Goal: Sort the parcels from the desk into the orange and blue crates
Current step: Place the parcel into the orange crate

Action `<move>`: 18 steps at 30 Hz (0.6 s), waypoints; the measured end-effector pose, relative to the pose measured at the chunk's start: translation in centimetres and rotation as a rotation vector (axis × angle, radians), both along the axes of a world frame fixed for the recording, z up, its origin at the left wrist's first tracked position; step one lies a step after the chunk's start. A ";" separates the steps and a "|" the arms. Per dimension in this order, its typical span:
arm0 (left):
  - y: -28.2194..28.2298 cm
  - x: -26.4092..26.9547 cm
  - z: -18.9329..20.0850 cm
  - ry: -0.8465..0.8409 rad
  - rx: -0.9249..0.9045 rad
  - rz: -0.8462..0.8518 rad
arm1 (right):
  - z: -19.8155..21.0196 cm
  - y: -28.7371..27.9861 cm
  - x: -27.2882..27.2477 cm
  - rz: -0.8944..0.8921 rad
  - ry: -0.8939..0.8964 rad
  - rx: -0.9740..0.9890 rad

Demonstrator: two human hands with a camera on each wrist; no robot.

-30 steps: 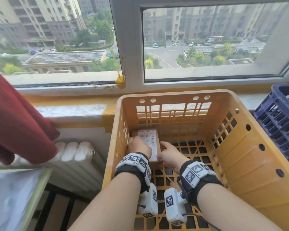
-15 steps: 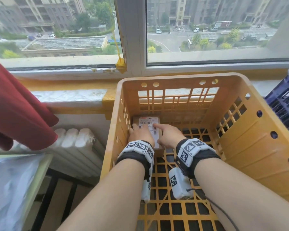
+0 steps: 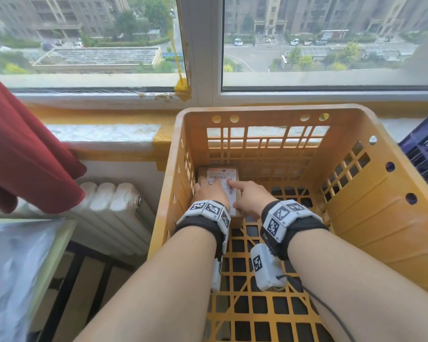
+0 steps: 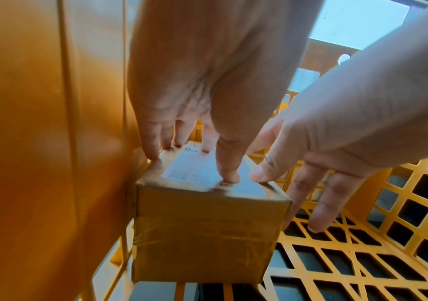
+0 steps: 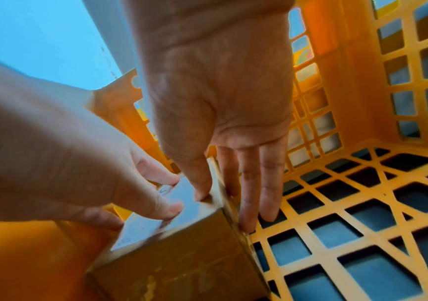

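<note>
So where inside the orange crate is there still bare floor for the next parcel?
Bare grid floor runs from the cardboard parcel to the orange crate's right wall and near edge. The far-left corner is crowded: parcel against the left wall, both hands on it.

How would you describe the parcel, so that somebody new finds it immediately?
Look below the window, inside the orange crate. The parcel stands in its far left corner, against the left wall. It is a brown cardboard box with a white barcode label on top, under both hands.

Both bare forearms wear black wristbands (image 3: 200, 224) topped with white blocks printed with black square markers, and a white marker-tagged camera pod (image 3: 267, 270) trailing a thin dark cable hangs under each wrist.
</note>
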State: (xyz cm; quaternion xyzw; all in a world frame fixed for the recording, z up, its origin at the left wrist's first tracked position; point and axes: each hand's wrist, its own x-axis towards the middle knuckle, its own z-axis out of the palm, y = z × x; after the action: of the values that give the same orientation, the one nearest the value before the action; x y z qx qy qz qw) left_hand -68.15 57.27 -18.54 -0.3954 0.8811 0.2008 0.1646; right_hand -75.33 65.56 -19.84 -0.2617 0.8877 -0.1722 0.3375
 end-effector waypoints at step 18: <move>0.8 0.6 2.7 0.078 0.004 0.043 | 3.8 1.0 0.2 -0.058 -0.003 -0.221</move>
State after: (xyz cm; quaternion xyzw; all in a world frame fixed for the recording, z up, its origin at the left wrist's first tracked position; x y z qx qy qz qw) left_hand -67.53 58.03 -15.80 -0.4059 0.8777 0.2212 0.1263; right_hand -75.15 66.55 -16.05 -0.2710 0.8700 -0.2792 0.3029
